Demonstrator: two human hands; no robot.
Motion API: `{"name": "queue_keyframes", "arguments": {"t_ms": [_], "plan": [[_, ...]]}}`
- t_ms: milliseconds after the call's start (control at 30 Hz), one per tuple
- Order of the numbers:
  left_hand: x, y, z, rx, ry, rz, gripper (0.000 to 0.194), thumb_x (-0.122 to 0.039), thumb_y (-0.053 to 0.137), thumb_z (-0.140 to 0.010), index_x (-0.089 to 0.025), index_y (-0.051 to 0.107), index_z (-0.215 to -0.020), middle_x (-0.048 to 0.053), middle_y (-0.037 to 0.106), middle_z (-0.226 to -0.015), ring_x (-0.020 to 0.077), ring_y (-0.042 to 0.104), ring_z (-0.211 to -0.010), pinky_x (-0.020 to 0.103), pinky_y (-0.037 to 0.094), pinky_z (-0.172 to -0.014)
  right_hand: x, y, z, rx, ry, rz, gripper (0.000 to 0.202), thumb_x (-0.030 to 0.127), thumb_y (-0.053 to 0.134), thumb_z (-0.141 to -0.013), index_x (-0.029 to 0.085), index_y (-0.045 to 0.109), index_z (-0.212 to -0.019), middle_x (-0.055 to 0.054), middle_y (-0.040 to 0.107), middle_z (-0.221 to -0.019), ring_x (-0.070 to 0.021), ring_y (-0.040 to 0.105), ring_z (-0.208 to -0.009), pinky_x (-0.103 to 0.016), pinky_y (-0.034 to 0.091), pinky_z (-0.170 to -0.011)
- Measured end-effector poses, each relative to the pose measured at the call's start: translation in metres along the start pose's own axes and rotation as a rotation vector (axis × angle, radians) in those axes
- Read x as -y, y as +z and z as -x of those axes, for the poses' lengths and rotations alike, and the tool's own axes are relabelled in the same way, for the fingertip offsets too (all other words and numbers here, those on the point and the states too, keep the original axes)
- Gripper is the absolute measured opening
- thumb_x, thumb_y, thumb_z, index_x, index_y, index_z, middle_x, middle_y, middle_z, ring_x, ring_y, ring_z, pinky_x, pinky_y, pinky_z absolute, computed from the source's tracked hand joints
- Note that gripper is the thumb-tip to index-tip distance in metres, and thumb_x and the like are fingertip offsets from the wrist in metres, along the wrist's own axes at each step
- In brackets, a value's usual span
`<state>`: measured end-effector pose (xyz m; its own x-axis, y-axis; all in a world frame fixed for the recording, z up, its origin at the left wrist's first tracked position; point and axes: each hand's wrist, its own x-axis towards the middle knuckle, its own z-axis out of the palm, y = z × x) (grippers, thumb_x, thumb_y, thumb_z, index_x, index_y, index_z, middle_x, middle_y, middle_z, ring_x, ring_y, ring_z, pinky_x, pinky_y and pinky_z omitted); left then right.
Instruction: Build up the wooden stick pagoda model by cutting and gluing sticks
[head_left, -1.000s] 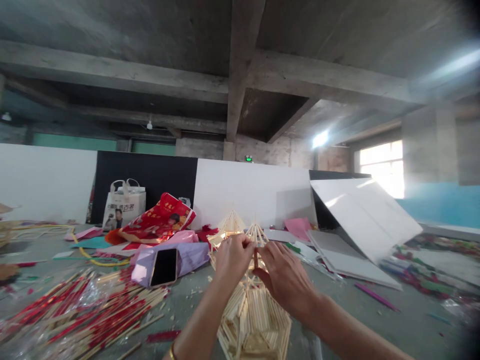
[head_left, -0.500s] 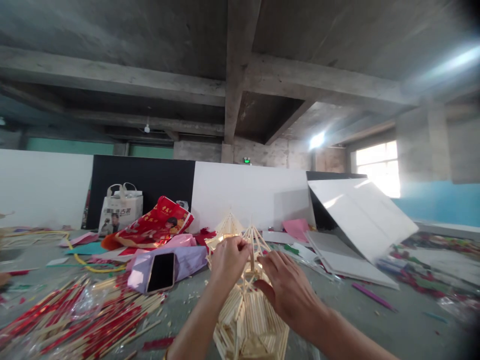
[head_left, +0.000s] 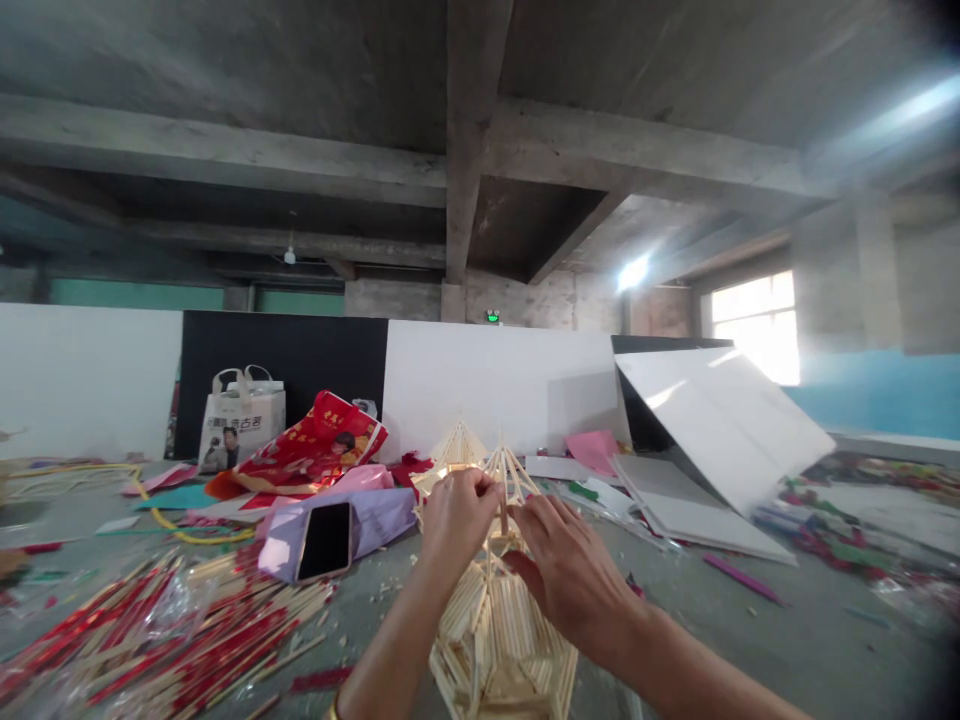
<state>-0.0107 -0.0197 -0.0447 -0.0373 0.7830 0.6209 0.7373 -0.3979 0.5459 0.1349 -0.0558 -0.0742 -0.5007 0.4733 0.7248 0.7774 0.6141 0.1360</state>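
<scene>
In the middle of the view stands a model building (head_left: pixel 511 620) made of pale wooden sticks, with slatted roofs in front and pointed stick frames (head_left: pixel 504 462) behind. My left hand (head_left: pixel 457 515) is over its rear part, thumb and fingers pinched together at the top of a short upright wooden stick (head_left: pixel 504 517). Across from it, my right hand (head_left: pixel 566 560) rests against the model's right side, fingers stretched forward and thumb apart. The fingertips of the right hand are partly hidden, as is the part of the model behind both hands.
Loose red and natural sticks (head_left: pixel 202 640) lie with clear plastic at the left. A phone (head_left: pixel 325 541) rests on purple paper (head_left: pixel 382 520). Behind are a red bag (head_left: pixel 307 450) and a white tote bag (head_left: pixel 241 425). White boards (head_left: pixel 724 425) lean at the right, near a purple strip (head_left: pixel 742 580).
Both hands stay nearly in place at the model. My right hand's fingers have shifted slightly, and the whole view has moved a little.
</scene>
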Motion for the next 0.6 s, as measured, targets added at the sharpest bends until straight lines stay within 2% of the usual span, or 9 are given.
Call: {"name": "queue_keyframes", "arguments": {"t_ms": [433, 600], "plan": [[-0.0024, 0.0003, 0.0005, -0.011, -0.016, -0.013, 0.022, -0.032, 0.051, -0.072, -0.018, 0.065, -0.062, 0.0, 0.061, -0.056, 0.0107, 0.052, -0.058, 0.021, 0.025, -0.053, -0.0024, -0.0016, -0.0014, 0.037, 0.011, 0.028, 0.021, 0.019, 0.051, -0.082, 0.015, 0.052, -0.103, -0.008, 0.054, -0.093, -0.0232, 0.048, -0.089, -0.042, 0.043, -0.08], [-0.0008, -0.0043, 0.0009, -0.004, -0.006, -0.002, 0.023, -0.034, 0.051, -0.073, -0.018, 0.066, -0.064, 0.0, 0.061, -0.057, 0.0113, 0.052, -0.058, 0.021, 0.026, -0.053, -0.0017, -0.0042, 0.0044, -0.009, 0.024, 0.01, 0.022, 0.02, 0.052, -0.082, 0.017, 0.051, -0.104, -0.007, 0.054, -0.095, -0.0222, 0.049, -0.089, -0.041, 0.043, -0.081]]}}
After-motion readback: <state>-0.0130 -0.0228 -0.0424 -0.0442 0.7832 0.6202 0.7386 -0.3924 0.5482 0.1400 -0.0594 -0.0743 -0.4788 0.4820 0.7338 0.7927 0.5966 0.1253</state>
